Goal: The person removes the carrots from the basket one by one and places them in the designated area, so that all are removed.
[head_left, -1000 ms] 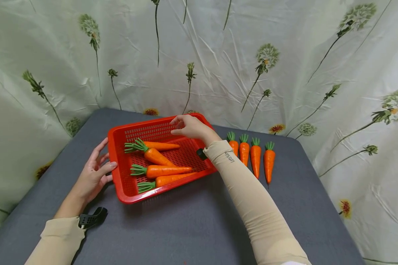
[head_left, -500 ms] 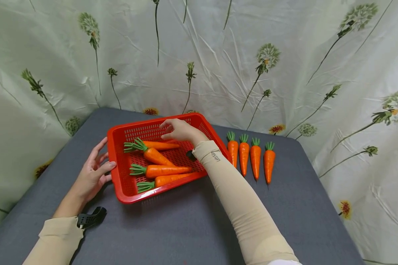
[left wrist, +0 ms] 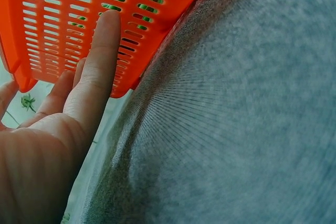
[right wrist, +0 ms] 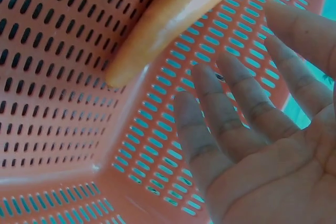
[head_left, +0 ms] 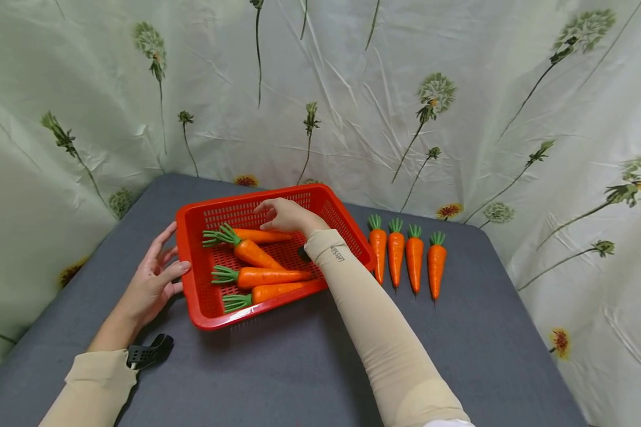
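Note:
A red plastic basket (head_left: 278, 306) with slotted walls lies slightly askew on the grey table. Several carrots with green tops lie in its left part, among them a carrot (head_left: 253, 255) leaning across the one behind it. My left hand (head_left: 152, 281) rests along the outside of the basket's left end, its fingers extended and the thumb touching near the rim. In the left wrist view a fingertip (left wrist: 108, 19) lies against the slotted wall. Over the basket's inside, my right hand (head_left: 288, 216) hovers near the tip of the rearmost carrot (head_left: 267, 236), fingers loosely bent around nothing.
Several more carrots (head_left: 415, 261) stand in a row on the table (head_left: 486, 332), right of the basket, tops pointing away. A pale curtain (head_left: 352, 89) with dandelion prints hangs behind the table.
My right hand has moved left and a little lower over the basket, towards the carrots in it, uncovering the carrots on the right. My left hand stays at the basket's left end.

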`<state>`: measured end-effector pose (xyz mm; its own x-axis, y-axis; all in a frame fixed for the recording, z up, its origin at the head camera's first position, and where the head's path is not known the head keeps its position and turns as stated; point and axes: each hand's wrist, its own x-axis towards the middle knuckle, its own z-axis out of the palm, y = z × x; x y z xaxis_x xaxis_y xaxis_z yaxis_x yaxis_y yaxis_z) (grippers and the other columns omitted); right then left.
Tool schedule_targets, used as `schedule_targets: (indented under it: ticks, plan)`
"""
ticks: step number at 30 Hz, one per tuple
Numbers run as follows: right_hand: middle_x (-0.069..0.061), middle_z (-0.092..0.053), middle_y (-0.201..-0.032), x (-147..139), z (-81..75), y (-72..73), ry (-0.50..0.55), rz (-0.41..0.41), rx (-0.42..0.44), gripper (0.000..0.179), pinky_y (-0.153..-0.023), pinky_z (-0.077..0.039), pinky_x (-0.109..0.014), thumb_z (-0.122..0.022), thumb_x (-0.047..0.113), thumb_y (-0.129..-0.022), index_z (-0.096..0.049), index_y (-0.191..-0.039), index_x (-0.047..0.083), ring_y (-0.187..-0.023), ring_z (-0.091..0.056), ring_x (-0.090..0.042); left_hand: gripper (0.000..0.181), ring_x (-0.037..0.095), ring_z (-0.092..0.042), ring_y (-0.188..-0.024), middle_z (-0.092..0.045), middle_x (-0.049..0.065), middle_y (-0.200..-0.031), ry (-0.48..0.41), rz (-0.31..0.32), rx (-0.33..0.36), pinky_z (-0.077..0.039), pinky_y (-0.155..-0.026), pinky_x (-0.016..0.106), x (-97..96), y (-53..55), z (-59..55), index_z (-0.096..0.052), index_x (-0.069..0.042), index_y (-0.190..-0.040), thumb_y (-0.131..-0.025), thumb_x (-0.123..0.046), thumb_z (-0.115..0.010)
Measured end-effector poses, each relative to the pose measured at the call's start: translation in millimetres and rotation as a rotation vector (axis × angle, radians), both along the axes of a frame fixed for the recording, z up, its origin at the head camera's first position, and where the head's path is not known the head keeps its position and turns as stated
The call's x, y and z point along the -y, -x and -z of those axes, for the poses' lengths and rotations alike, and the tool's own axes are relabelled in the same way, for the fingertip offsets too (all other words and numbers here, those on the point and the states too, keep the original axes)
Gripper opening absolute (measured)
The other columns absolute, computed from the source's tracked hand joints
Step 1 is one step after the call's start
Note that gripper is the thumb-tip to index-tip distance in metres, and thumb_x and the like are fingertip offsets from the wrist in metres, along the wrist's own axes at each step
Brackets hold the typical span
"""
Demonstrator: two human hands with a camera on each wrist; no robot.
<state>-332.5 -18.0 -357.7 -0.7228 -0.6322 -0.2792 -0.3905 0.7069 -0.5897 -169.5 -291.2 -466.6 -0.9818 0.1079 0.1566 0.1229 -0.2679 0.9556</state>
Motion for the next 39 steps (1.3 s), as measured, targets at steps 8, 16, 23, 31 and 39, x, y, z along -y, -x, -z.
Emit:
schedule_targets:
  ticks: [8,16,23,31,39]
  plan:
    - [-0.013,-0.054,-0.16,6,8.2,-1.0,-0.045,-0.025,-0.02,0.05,-0.122,-0.045,-0.043,-0.065,0.012,-0.107,-0.055,-0.157,0.012,-0.147,-0.052,-0.03,0.081,0.005,-0.072,-0.117,-0.045,-0.001,-0.147,-0.04,0.006,-0.008,-0.067,-0.082,0.034,0.9,-0.8,0.3,-0.017,-0.034,-0.173,-0.108,-0.001,-0.054]
    - [-0.012,-0.061,-0.152,13,12.8,0.2,-0.085,-0.033,-0.029,0.054,-0.119,-0.048,-0.04,-0.067,0.006,-0.104,-0.057,-0.156,0.015,-0.14,-0.057,-0.027,0.082,0.005,-0.071,-0.119,-0.044,-0.002,-0.15,-0.036,0.008,-0.023,-0.066,-0.082,0.033,0.0,-0.3,-1.1,-0.016,-0.033,-0.173,-0.108,0.0,-0.054]
    - [-0.012,-0.062,-0.151,15,15.7,-0.8,-0.074,-0.031,0.009,0.052,-0.118,-0.048,-0.04,-0.066,0.002,-0.103,-0.06,-0.153,0.014,-0.14,-0.058,-0.028,0.082,0.004,-0.071,-0.119,-0.045,-0.003,-0.148,-0.031,0.01,-0.018,-0.066,-0.082,0.033,-0.7,-0.5,-1.6,-0.016,-0.033,-0.173,-0.108,0.0,-0.054]
    - [-0.008,-0.064,-0.149,11,21.3,-3.8,-0.1,0.028,0.069,0.051,-0.116,-0.05,-0.037,-0.068,0.002,-0.101,-0.063,-0.15,0.016,-0.132,-0.06,-0.024,0.082,0.004,-0.07,-0.12,-0.045,-0.003,-0.148,-0.024,0.012,-0.007,-0.066,-0.083,0.033,-2.5,-1.3,-2.6,-0.016,-0.033,-0.173,-0.108,-0.002,-0.055]
    - [-0.005,-0.061,-0.153,9,19.9,-5.3,-0.146,0.007,0.107,0.053,-0.111,-0.05,-0.033,-0.066,0.0,-0.1,-0.064,-0.15,0.02,-0.135,-0.058,-0.021,0.083,0.004,-0.07,-0.12,-0.045,-0.003,-0.148,-0.017,0.004,-0.003,-0.066,-0.082,0.033,-1.4,-0.8,-2.7,-0.016,-0.033,-0.173,-0.108,-0.001,-0.056]
